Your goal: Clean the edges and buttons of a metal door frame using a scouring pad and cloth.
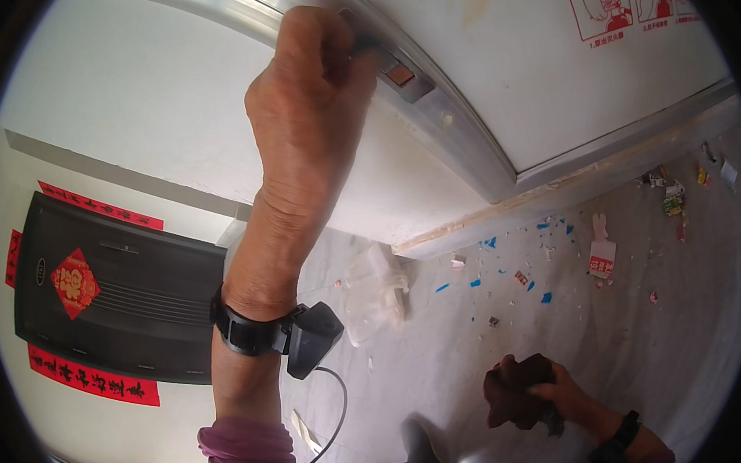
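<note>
My left hand (316, 102) is raised to the metal frame of a wall cabinet door (452, 114), its fingers bent at a dark latch (403, 76) with a reddish-brown inset. The fingertips blur into shadow, so whether they grip the latch is unclear. A black strap with a small device (313, 338) sits on that wrist, and a cable trails from it. Lower right, my right hand (561, 391) holds a crumpled dark brown cloth (520, 390) above the floor. The white door panel (558, 96) bears red printed pictures of a fire extinguisher's use.
Blue scraps (546, 298), wrappers (673, 200) and a torn card piece (602, 254) litter the tiled floor. A translucent plastic bag (373, 291) lies near the wall corner (409, 248). At left stands a dark door (148, 306) with red paper banners (95, 378). My shoe (422, 442) shows below.
</note>
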{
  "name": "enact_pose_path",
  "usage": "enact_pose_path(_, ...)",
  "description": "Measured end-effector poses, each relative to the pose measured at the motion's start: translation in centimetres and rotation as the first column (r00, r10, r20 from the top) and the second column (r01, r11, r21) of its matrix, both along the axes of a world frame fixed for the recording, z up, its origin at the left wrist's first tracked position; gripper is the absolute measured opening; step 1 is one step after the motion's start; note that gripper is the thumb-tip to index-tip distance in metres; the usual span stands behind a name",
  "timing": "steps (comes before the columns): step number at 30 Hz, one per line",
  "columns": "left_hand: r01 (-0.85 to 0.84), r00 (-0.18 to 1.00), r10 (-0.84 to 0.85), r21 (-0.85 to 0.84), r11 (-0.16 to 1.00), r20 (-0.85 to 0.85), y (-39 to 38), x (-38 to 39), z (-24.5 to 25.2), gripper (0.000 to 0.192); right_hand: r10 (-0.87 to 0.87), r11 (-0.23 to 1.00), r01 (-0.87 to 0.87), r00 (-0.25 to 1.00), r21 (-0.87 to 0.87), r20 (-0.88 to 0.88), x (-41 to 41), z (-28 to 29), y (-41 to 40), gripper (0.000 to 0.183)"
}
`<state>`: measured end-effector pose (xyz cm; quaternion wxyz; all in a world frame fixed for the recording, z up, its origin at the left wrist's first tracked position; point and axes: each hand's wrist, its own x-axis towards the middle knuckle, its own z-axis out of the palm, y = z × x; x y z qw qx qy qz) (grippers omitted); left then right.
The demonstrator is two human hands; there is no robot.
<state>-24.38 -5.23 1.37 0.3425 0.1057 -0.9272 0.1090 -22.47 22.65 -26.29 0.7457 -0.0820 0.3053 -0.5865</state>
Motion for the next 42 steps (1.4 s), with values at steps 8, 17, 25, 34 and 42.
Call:
enact_pose_path(8,-0.031,0.999,0.033,-0.076,0.997,0.029,0.6,-0.1,0.2,0.021,-0.016,1.000,0.016,1.000,0.000,-0.014,0.1,-0.3,0.3,0.044)
enact_pose_path(17,0.115,0.987,-0.114,0.004,0.993,-0.112,-0.3,0.2,-0.7,0.022,-0.022,1.000,0.022,0.999,-0.018,-0.024,-0.2,-0.2,0.2,0.044)
enact_pose_path(25,0.165,0.977,-0.196,-0.274,0.948,-0.090,-1.3,-0.1,-1.4,0.022,-0.043,0.999,0.043,0.998,0.011,-0.048,-0.2,-1.4,0.4,0.044)
enact_pose_path(34,0.156,0.966,-0.223,-0.400,0.903,-0.128,-1.9,-0.1,-1.5,0.017,-0.073,0.997,0.073,0.996,0.008,-0.056,-0.2,-1.4,0.4,0.044)
enact_pose_path(42,0.200,0.965,-0.257,-0.500,0.843,-0.048,-1.6,-0.6,-1.0,0.017,-0.076,0.997,0.075,0.996,-0.031,-0.036,0.2,-1.1,0.3,0.044)
